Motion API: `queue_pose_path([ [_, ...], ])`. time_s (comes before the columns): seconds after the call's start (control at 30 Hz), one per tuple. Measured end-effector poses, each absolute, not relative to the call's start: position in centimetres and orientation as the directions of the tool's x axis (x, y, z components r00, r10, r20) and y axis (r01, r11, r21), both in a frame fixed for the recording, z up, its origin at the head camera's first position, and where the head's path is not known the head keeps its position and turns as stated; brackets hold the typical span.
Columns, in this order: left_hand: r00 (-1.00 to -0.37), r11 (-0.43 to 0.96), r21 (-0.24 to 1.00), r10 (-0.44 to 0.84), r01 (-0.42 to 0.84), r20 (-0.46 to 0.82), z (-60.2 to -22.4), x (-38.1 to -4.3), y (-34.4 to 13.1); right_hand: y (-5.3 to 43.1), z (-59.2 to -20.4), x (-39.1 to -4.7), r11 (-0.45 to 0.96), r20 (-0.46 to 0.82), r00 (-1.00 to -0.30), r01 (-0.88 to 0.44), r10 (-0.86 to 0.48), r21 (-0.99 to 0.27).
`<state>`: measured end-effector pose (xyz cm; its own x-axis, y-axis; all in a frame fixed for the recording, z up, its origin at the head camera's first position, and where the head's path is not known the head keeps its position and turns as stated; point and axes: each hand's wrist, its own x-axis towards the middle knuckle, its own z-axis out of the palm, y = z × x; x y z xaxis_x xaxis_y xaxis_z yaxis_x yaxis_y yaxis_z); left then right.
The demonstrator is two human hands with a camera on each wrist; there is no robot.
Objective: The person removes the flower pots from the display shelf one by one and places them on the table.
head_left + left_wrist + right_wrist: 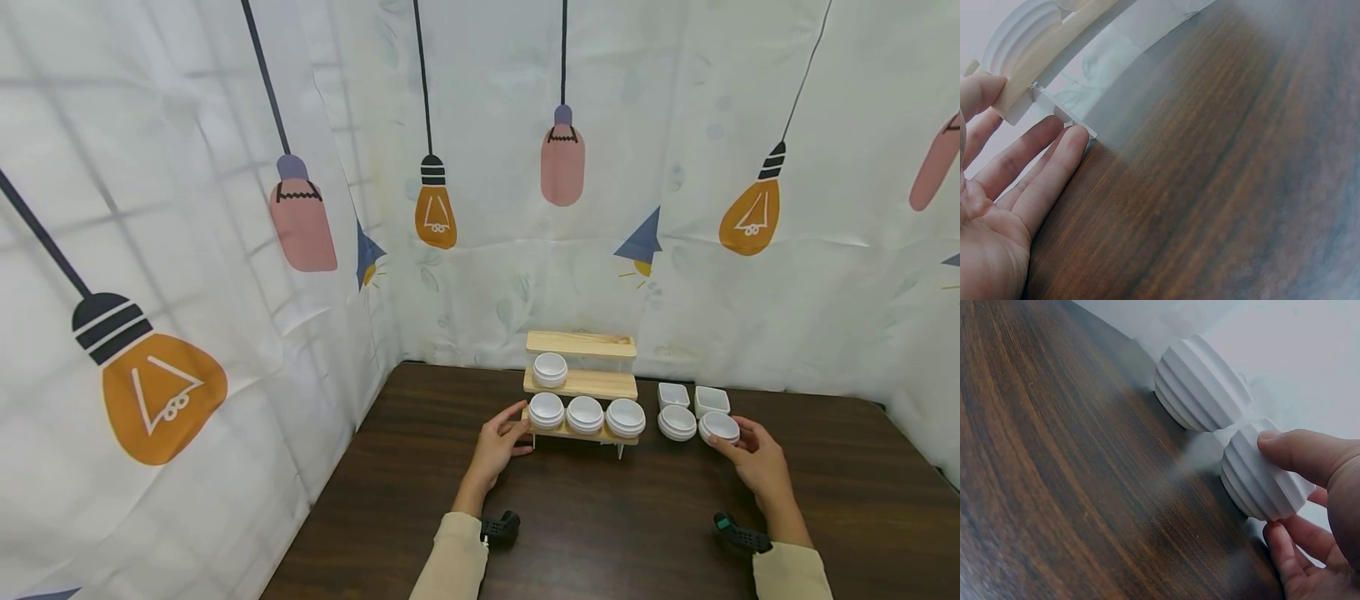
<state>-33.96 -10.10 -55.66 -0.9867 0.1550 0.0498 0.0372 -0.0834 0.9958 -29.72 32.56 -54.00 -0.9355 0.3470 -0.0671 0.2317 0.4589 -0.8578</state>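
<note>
A three-tier wooden rack [581, 383] with clear side supports stands at the back of the table. My left hand [495, 446] holds the left end of its lowest shelf [1025, 84], thumb and a finger at the shelf end, other fingers by the clear leg [1063, 111]. Three round white bowls line that shelf, and one more round bowl [550, 369] sits on the left of the middle shelf. To the right, my right hand [759, 462] grips a ribbed white bowl [1260, 472] between thumb and fingers, low at the table. Another ribbed bowl [1200, 384] stands right beside it.
Behind the two right-hand bowls stand two square white dishes, a left one [672, 395] and a right one [711, 401]. A dark wooden table [622, 525] carries everything. A white curtain [480, 283] with printed lamps hangs along its back and left edges.
</note>
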Motion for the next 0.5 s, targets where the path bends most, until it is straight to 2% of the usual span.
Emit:
queue_pose_path([
  [0.5, -0.986, -0.087, 0.996, 0.158, 0.034, 0.048, -55.57, -33.92, -10.13, 32.65, -54.07, -29.65, 0.469, -0.058, -0.942, 0.218, 0.331, -0.856],
])
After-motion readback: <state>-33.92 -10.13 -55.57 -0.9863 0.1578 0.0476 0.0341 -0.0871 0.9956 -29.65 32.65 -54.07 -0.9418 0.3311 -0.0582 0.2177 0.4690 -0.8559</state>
